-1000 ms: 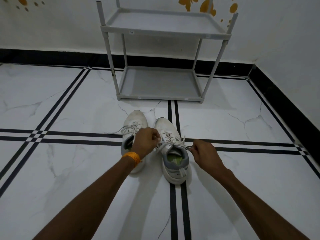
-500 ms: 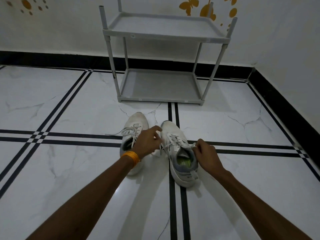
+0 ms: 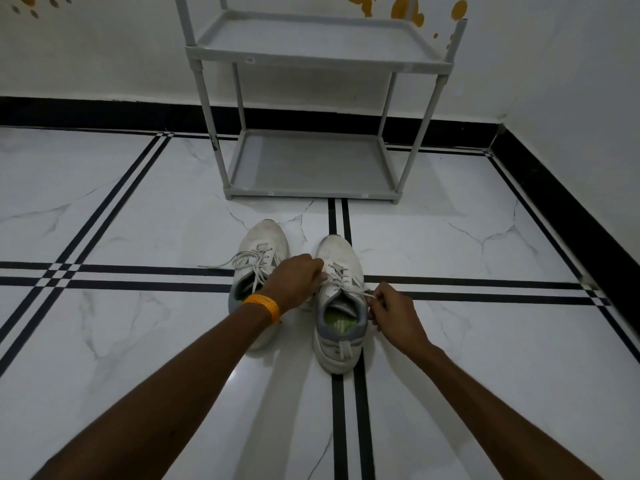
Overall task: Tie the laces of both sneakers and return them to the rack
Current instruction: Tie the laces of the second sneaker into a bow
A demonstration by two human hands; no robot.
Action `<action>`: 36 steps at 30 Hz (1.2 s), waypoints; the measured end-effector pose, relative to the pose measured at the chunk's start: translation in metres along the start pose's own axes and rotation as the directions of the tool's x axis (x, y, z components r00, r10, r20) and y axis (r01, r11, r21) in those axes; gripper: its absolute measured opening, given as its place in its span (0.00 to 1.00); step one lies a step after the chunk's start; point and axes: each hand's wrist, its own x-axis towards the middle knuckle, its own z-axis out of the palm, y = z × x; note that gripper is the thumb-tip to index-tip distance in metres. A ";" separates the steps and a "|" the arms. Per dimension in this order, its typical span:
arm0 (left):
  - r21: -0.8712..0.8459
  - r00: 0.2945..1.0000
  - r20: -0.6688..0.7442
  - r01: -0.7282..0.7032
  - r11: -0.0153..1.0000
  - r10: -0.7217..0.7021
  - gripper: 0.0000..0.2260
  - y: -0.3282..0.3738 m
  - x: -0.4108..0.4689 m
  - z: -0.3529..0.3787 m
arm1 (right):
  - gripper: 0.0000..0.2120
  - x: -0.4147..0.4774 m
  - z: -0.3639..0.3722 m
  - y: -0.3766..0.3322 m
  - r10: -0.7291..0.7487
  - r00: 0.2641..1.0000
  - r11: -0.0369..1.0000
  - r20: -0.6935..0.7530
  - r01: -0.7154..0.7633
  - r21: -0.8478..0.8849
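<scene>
Two white sneakers stand side by side on the floor, toes toward the grey rack (image 3: 311, 188). The left sneaker (image 3: 266, 244) has loose laces trailing to the left, and my left forearm covers its heel. The right sneaker (image 3: 341, 327) shows a grey collar and a green insole. My left hand (image 3: 296, 284), with an orange band at the wrist, pinches a lace end at the right sneaker's left side. My right hand (image 3: 393, 315) pinches the other lace end at its right side. The lace runs taut across the tongue between both hands.
The two-shelf rack stands against the white wall, both shelves bare. White marble floor with black stripe lines (image 3: 138, 270) spreads around. A black skirting (image 3: 571, 216) marks the wall on the right and at the back.
The right sneaker has shifted and straightened. Both hands stay on its laces; my right hand has come in closer to the shoe's collar. The view has tilted slightly.
</scene>
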 end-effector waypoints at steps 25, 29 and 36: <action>0.540 0.996 0.025 0.058 0.840 -0.085 0.10 -0.005 -0.014 -0.005 | 0.11 -0.012 -0.014 0.025 -0.153 0.983 0.579 0.098 0.170 -0.797; 0.422 0.998 0.040 0.034 0.906 -0.056 0.08 -0.017 -0.015 -0.007 | 0.09 -0.008 -0.016 0.026 -0.093 0.987 0.670 0.129 0.158 -0.725; -0.457 0.985 -0.105 0.072 0.887 -0.134 0.17 -0.017 -0.022 -0.036 | 0.15 -0.015 -0.044 -0.030 -0.176 0.965 0.957 -0.194 0.121 -0.265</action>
